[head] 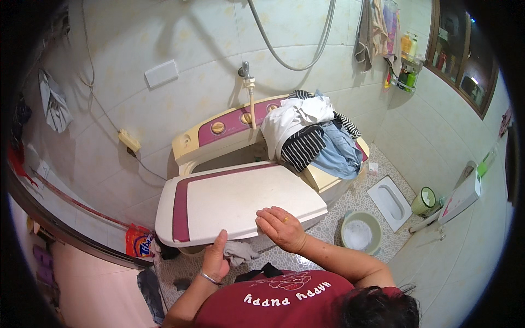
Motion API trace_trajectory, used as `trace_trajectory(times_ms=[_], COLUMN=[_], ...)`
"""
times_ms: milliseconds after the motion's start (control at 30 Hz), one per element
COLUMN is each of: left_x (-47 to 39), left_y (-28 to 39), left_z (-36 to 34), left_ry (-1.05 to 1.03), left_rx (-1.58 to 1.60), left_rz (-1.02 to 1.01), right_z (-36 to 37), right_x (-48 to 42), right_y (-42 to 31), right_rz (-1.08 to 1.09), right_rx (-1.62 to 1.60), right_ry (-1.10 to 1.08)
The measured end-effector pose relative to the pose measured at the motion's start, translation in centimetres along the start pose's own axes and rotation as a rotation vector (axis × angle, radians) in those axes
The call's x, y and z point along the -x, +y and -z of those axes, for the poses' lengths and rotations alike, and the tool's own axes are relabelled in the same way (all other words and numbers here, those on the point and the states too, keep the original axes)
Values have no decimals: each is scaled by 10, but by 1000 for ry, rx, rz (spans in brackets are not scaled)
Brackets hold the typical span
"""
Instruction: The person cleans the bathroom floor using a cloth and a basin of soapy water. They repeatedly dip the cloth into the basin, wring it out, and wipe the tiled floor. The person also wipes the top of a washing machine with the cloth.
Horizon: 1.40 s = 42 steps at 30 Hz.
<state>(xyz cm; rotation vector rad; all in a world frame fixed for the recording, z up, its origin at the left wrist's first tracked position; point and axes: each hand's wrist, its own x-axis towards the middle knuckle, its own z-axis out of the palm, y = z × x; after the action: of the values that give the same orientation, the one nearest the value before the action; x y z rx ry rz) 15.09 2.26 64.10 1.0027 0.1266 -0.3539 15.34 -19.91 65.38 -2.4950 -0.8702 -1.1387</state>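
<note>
A white plastic lid (246,201) with a maroon stripe lies tilted over the front of a twin-tub washing machine (229,121), partly off the tub opening (227,158). My left hand (215,258) grips its near edge, thumb on top and the other fingers underneath. Farther right on that edge, my right hand (281,229) has its fingers over the top; its thumb is hidden. A grey cloth (242,252) shows beside my left hand, below the lid; whether they touch I cannot tell. White, striped and light blue clothes (305,131) are heaped on the machine's right side.
A tap (247,82) with a short hose hangs above the dials. On the pebble-patterned floor, a basin (379,242) holding suds stands near a squat toilet (389,203). A power strip (129,140) hangs by its cord at left. An orange detergent bag (139,242) stands by the doorway.
</note>
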Motion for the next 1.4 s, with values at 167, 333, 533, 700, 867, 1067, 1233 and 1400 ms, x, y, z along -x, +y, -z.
trace_trajectory(times_ms=[167, 333, 533, 700, 867, 1067, 1233, 1400], left_x=[2, -7, -49, -56, -58, -38, -58, -90], left_y=[-8, -16, -47, -44, -33, -11, 11, 3], left_z=[28, 46, 41, 29, 29, 13, -4, 14], left_ry=[-71, -101, -147, -143, -160, -269, -230, -412], left_rx=[-83, -80, 0, -33, -85, -278, -45, 10], left_rz=[274, 510, 611, 607, 663, 251, -145, -148], right_z=[-24, -42, -55, -55, -48, -48, -42, -67], right_x=[29, 46, 51, 43, 34, 33, 19, -17], right_y=[-6, -1, 23, 33, 31, 21, 20, -6], right_rz=[3, 50, 9, -25, -66, -180, -452, -942], right_rx=[135, 136, 202, 221, 165, 85, -230, -794], right_ry=[-173, -262, -313, -333, -366, -380, -350, -152])
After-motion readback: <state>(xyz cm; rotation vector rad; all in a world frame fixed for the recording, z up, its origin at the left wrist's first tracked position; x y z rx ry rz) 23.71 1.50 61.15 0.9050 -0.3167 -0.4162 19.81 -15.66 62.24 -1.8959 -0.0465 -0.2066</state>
